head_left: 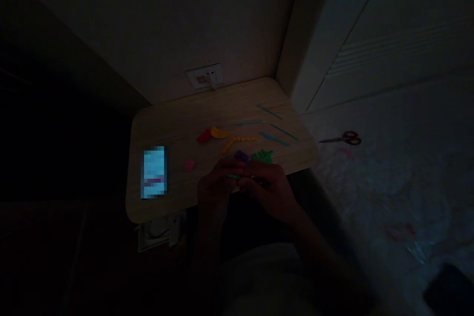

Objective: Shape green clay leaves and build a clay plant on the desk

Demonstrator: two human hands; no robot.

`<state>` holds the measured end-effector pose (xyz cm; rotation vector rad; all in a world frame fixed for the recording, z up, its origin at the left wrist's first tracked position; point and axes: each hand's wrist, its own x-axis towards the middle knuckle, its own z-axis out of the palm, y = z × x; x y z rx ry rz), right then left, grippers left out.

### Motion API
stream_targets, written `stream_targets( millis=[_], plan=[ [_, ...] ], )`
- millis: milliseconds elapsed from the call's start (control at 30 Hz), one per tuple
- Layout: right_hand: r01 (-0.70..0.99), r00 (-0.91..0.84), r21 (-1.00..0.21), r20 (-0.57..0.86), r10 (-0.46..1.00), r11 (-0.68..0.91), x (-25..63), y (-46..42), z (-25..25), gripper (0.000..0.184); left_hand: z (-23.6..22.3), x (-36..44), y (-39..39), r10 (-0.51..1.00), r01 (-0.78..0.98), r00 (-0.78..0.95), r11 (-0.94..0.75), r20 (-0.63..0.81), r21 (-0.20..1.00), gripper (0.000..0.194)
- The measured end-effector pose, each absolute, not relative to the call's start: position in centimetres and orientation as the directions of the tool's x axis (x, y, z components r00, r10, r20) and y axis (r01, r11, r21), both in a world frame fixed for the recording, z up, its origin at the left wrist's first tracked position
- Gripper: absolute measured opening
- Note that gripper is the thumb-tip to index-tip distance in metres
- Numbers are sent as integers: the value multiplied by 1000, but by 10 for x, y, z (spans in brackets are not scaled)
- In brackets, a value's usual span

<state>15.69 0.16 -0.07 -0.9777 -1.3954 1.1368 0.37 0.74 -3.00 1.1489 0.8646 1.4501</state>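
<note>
In dim light, my left hand [215, 177] and my right hand [270, 182] meet at the table's near edge, fingers pinched together. A small green piece of modelling clay [234, 176] shows between the fingertips of both hands; its full shape is hidden. Just beyond my right hand lies a cluster of green clay strips [263, 155], with a purple clay lump [241, 156] beside it. Further back are a yellow braided clay strand [240, 140], an orange clay piece [219, 133] and a red one [204, 136] touching it. A pink clay piece [189, 164] sits left of my left hand.
Several thin blue sticks, among them a wider blue tool [274, 138], lie on the right of the wooden table [170, 121]. A lit phone [154, 170] rests at the left. Scissors [340, 138] lie on the pale surface at right. A wall socket [205, 76] is behind.
</note>
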Motion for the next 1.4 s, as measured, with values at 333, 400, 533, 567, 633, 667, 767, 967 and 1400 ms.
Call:
stream_targets(
  millis=[333,400,533,567,633,667,767,967,1400],
  plan=[
    [-60,-209,-985,172,963,163,157,2,-2,37,-30,4,9,978,-344,-12,-201,209,917,21],
    [-110,-260,-990,110,959,84,157,2,-2,44,-29,3,9,979,-357,0,-189,203,915,22],
    [-140,-299,-990,65,952,24,158,2,-1,50,-26,2,8,981,-329,34,-171,192,929,18],
    [-136,-288,-990,81,954,43,158,2,-1,48,-27,1,9,979,-325,29,-182,202,928,17],
    [-102,-238,-990,120,964,98,157,2,-2,37,-29,1,10,973,-310,2,-219,231,925,16],
    [-74,-205,-989,140,969,127,157,1,-3,30,-31,0,10,968,-298,-16,-242,249,923,14],
    [32,-140,-971,229,963,236,156,1,-4,14,-33,1,11,962,-233,-43,-271,269,934,10],
    [131,-145,-916,360,922,378,157,0,0,25,-26,5,8,966,-236,-65,-259,251,936,15],
    [-12,-110,-977,211,971,211,154,-2,-8,10,-24,2,6,946,-166,-62,-326,320,931,1]
  ],
)
